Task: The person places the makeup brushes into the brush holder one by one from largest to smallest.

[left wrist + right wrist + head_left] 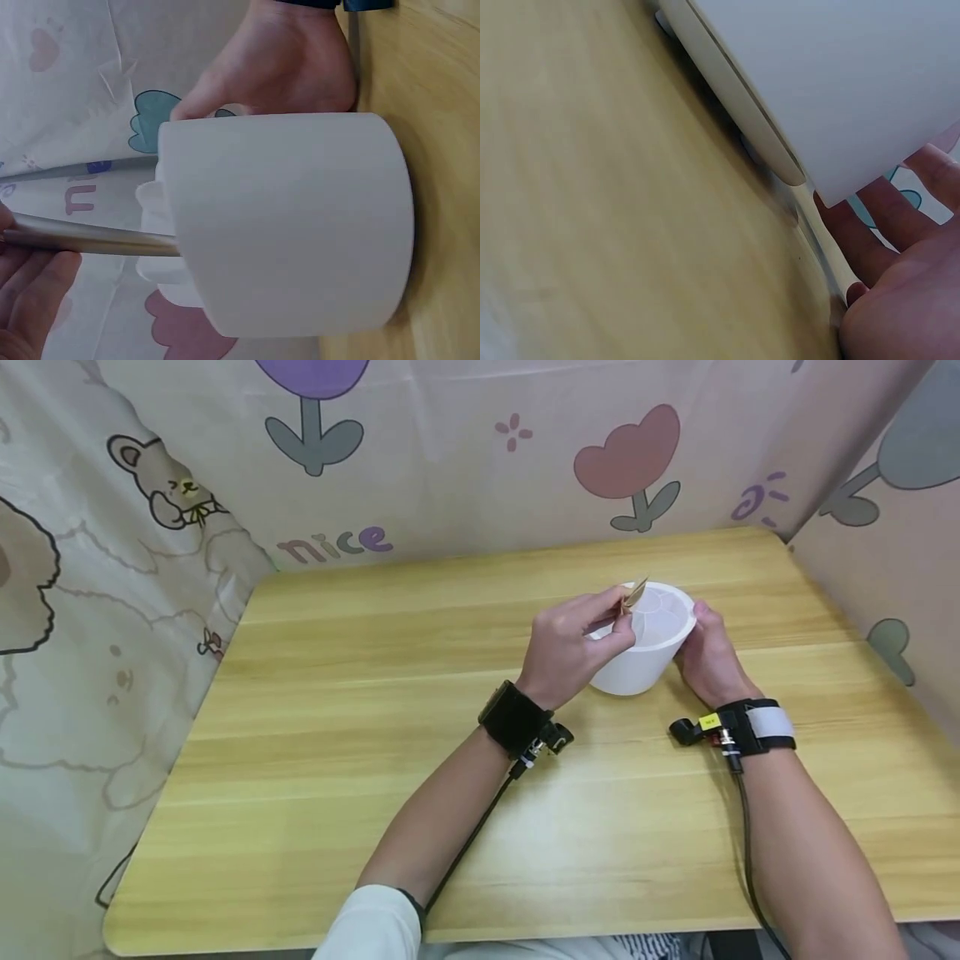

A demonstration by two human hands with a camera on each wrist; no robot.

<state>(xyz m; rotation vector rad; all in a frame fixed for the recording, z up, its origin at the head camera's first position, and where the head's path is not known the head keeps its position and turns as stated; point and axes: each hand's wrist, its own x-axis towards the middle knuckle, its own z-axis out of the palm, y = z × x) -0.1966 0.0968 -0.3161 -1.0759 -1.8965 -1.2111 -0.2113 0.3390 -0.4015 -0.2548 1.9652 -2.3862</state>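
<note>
A white round container (637, 668) stands on the wooden table, its mouth facing up. Thin curved lines mark the pale inside, and whitish translucent pieces (154, 202) rise above the rim. My left hand (573, 639) pinches a slim gold-brown utensil (94, 236) above the mouth. Its lower end is hidden behind the container wall, so its kind cannot be told. My right hand (711, 656) holds the container's right side, thumb at the rim. From the right wrist, the fingers (889, 214) curl round the wall near a beige base (735, 97).
The light wooden table (337, 735) runs up to a printed cloth (450, 460) at the back and sides. Each forearm wears a black wrist strap (516, 718) with a small camera, and a cable (746, 835) trails toward the front edge.
</note>
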